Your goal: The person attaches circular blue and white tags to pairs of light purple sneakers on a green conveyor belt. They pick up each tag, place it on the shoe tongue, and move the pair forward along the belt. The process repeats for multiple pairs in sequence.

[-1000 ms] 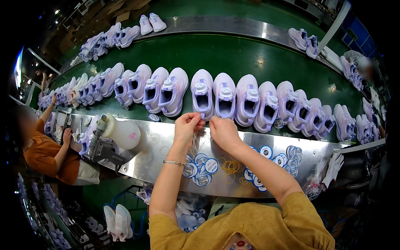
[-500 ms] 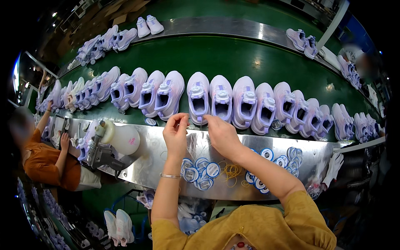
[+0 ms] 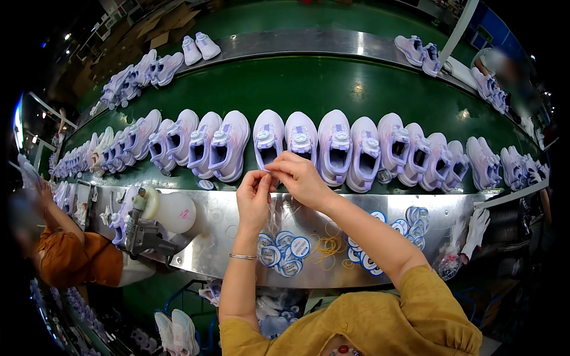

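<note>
My left hand point(image 3: 254, 194) and my right hand point(image 3: 301, 181) meet at the heel of a pale lilac sneaker point(image 3: 268, 135), fingertips pinched close together. What they pinch is too small to make out. Fine pale strands point(image 3: 274, 218) run below my hands toward a heap of round blue-and-white tags point(image 3: 287, 254); whether they reach my fingers, I cannot tell. A second sneaker point(image 3: 301, 132), with a round dial on its tongue, stands just right of the first, its heel partly covered by my right hand.
Sneakers line the green conveyor belt point(image 3: 297, 77). On the metal ledge point(image 3: 231, 216) are yellow rubber bands point(image 3: 328, 248), more round tags point(image 3: 417, 222) and a spray gun with a whitish bottle point(image 3: 172, 212). A white glove point(image 3: 475, 231) hangs at the right. A co-worker in orange point(image 3: 80, 258) is at the left.
My hands, formerly a little apart at the shoe's heel, have come together, the right moving left. The co-worker at the left has raised a shoe. The whole view has shifted slightly.
</note>
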{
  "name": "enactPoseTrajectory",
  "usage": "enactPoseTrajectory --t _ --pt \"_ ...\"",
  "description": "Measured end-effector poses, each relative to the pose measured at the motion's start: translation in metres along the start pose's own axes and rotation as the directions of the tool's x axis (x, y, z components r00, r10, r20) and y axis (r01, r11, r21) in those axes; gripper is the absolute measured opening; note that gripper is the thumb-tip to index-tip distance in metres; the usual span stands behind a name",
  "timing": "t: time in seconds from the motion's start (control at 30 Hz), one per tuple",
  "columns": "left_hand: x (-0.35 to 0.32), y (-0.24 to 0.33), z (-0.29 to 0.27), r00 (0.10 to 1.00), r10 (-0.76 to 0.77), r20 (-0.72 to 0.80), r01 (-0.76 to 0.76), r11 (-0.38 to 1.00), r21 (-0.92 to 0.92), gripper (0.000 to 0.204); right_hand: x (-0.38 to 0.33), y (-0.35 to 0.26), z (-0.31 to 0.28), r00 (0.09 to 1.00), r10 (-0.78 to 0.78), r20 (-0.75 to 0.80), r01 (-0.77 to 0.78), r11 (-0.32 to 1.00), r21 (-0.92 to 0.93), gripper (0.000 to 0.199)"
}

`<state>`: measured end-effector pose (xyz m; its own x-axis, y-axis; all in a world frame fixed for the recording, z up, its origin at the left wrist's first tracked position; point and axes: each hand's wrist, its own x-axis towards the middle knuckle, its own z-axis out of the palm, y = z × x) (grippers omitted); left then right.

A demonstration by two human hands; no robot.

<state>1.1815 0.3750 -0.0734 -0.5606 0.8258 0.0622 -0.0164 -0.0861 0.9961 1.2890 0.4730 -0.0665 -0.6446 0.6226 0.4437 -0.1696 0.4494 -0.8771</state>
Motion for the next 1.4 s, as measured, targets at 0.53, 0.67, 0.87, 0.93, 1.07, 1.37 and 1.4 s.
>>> enactPoseTrajectory --t 0.53,0.67,0.87,0.93,1.07,1.37,1.4 --pt "-0.002 0.006 -0.016 0.998 -0.053 -0.029 0.051 0.997 -0.062 0.027 0.008 0.006 0.003 0.936 0.325 0.135 -0.35 0.82 0.453 0.014" --pt "0.0 0.007 -0.012 0.999 -0.041 0.002 0.041 0.998 -0.057 0.035 0.008 0.009 -0.002 0.945 0.314 0.088 -0.322 0.863 0.389 0.011" --pt "-0.002 0.01 -0.014 0.999 -0.046 0.013 0.047 0.998 -0.05 0.041 0.007 0.012 -0.001 0.972 0.221 0.076 -0.234 0.925 0.299 0.014" --pt "-0.003 0.008 -0.015 0.999 -0.041 0.017 0.042 0.998 -0.053 0.041 0.006 0.017 -0.002 0.965 0.251 0.079 -0.262 0.902 0.344 0.013" --pt "-0.003 0.002 -0.013 0.999 -0.048 0.007 0.049 0.997 -0.052 0.04 0.002 0.017 -0.004 0.965 0.242 0.102 -0.262 0.908 0.326 0.013" --pt "-0.004 0.0 -0.011 0.999 -0.035 0.006 0.036 0.997 -0.071 0.04 -0.002 0.013 -0.007 0.963 0.26 0.065 -0.267 0.916 0.3 0.009" --pt "-0.004 -0.001 -0.011 0.999 -0.034 0.011 0.034 0.997 -0.073 0.04 -0.003 0.013 -0.006 0.965 0.253 0.067 -0.262 0.921 0.288 0.009"
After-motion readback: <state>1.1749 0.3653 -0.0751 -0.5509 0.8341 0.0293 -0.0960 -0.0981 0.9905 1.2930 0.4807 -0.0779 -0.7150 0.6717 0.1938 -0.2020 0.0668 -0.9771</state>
